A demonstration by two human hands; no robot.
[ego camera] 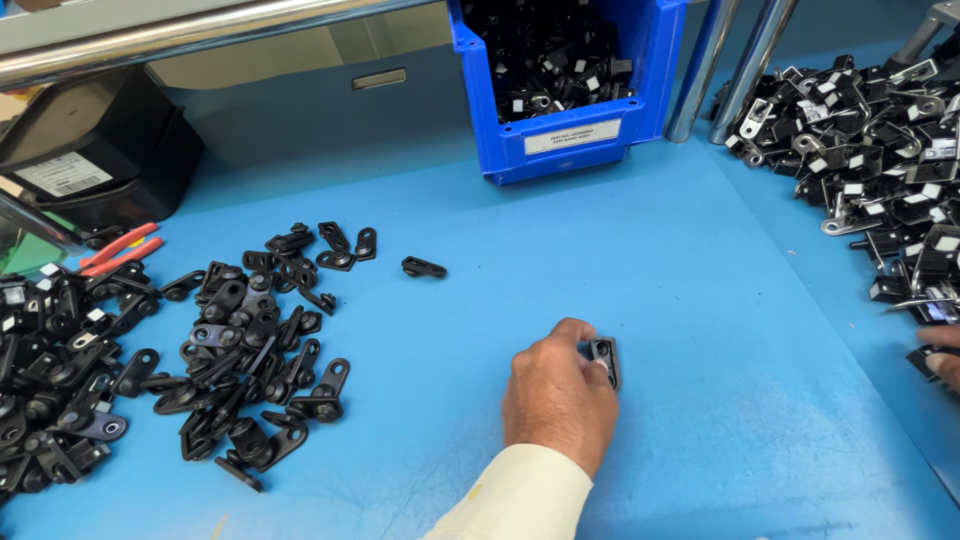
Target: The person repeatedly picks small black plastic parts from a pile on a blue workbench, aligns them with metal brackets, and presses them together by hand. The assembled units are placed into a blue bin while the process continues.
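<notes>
Blue mat [650,250], open middle, left hand [556,395] pinching black bracket [604,360]

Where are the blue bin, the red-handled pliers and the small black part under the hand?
blue bin [505,150]: head view, front wall.
red-handled pliers [125,245]: head view, upper red handle.
small black part [605,358]: head view, visible end beside the fingers.

Cream long sleeve [520,495], buttoned cuff

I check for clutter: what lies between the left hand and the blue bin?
Only bare blue mat, in the head view, between the left hand and the blue bin.
</notes>
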